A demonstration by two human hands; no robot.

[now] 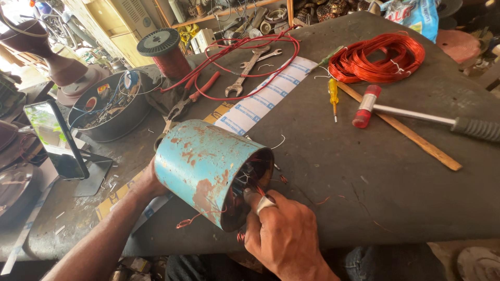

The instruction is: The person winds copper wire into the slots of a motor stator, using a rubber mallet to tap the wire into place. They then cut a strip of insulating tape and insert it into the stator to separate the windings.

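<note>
- Housing (205,166) of a motor, a rusty light-blue metal cylinder, lies on its side near the front edge of the dark workbench (375,171), its open end turned toward the wearer and to the right.
- Right hand (281,234) sits just at that open end, below and to the right of it; its fingers are curled in, and a taped fingertip (263,203) pokes into the mouth among the copper windings (250,179). Whether it pinches a wire there, I cannot tell.
- Left hand (148,182) is mostly hidden behind the cylinder's far, closed end; it presses against the shell, but how far it is open cannot be seen.
- Loose copper wire ends (185,222) curl out under the housing's lower rim.
- Strip of white paper with blue-bordered rectangular labels (265,99) runs diagonally from behind the housing toward the back of the bench, under a loop of red cable (250,62).
- Yellow-and-blue printed band (117,195) lies flat beneath the left wrist.
- Blue-and-white plastic bag (411,13) with red lettering sits at the far edge, well apart from the hands.
- Coil of red wire (377,57), a yellow screwdriver (333,96), a red-and-white-headed mallet (416,115) and a wooden stick (406,132) lie to the right.
- Spanners (247,70), red-handled pliers (195,93), a spool of copper wire (165,52), a metal bowl of odds (112,106) and a phone on a stand (54,140) lie to the left.
</note>
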